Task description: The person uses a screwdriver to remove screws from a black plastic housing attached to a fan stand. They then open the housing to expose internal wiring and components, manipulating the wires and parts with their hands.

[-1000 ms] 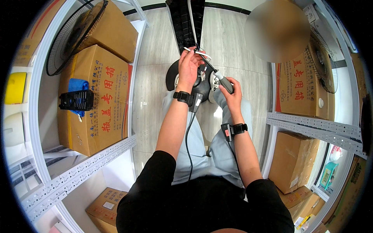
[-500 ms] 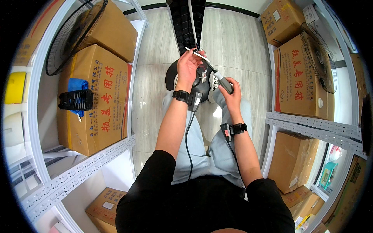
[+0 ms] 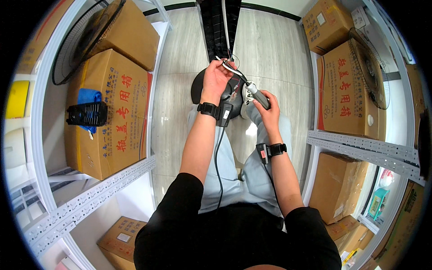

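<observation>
My left hand point(image 3: 216, 80) is closed, palm partly up, with its fingertips pinching a thin white cable point(image 3: 231, 68) that bends toward the right. In my right hand point(image 3: 269, 112) is a grey-handled tool point(image 3: 258, 95) with a pale collar. A thin dark length runs from its collar toward my left fingertips; whether it is a shaft or a cord I cannot tell. Below my fingers, a small pale connector point(image 3: 233, 95) hangs on thin red wires. Under it, a round black base point(image 3: 198, 87) sits on the floor between my feet.
A black ribbed column point(image 3: 219, 31) with a white cord along it stands ahead. Shelves on both sides hold cardboard boxes point(image 3: 108, 117), point(image 3: 337, 90) and wire fan guards point(image 3: 83, 45), point(image 3: 369, 67). A black slotted part point(image 3: 87, 114) and blue cloth point(image 3: 89, 96) rest on the left box.
The white cable at my left fingertips is now bent, where before it stuck out straight. The small connector hangs slightly nearer me. My right hand keeps hold of the tool almost in place.
</observation>
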A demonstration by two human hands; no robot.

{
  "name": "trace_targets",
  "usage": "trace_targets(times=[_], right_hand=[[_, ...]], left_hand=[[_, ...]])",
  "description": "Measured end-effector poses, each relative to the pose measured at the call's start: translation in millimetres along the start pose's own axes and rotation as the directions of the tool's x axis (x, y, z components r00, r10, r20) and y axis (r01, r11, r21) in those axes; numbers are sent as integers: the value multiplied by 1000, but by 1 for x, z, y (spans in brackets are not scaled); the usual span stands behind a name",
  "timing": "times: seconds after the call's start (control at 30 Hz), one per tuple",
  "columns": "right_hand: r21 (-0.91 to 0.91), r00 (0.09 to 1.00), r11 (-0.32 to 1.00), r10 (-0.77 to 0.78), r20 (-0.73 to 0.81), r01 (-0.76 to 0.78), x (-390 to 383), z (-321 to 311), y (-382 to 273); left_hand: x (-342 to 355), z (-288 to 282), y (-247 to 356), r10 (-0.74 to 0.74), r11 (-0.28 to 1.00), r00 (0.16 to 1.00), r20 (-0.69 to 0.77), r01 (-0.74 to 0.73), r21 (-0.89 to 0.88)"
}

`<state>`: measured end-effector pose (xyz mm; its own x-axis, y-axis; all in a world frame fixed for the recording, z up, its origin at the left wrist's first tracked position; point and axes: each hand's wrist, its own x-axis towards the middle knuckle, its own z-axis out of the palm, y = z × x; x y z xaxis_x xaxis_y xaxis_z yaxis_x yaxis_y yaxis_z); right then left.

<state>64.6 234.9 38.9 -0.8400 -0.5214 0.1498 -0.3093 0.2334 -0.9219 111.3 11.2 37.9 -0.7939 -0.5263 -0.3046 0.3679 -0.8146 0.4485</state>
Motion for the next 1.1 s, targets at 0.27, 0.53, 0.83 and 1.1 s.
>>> trace_targets(times=[0.27,0.53,0.83,1.1], right_hand=[[-64,1000,998,-29,-4,29,-2,1,-2],[117,991,984,130,21,-132,-4,-1,3],[234,939,909,330,99,-345,-3,10,-18],[225,933,906,349,87,-359,-1,24,-25]], left_hand=[[4,-7,0,16,1000,998,55,-16,-5],[4,-1,-2,15,998,999,48,-18,58],[16,1,-7,-28,999,1000,8,28,-17],[28,-4,-7,-4,999,999,47,6,-42]])
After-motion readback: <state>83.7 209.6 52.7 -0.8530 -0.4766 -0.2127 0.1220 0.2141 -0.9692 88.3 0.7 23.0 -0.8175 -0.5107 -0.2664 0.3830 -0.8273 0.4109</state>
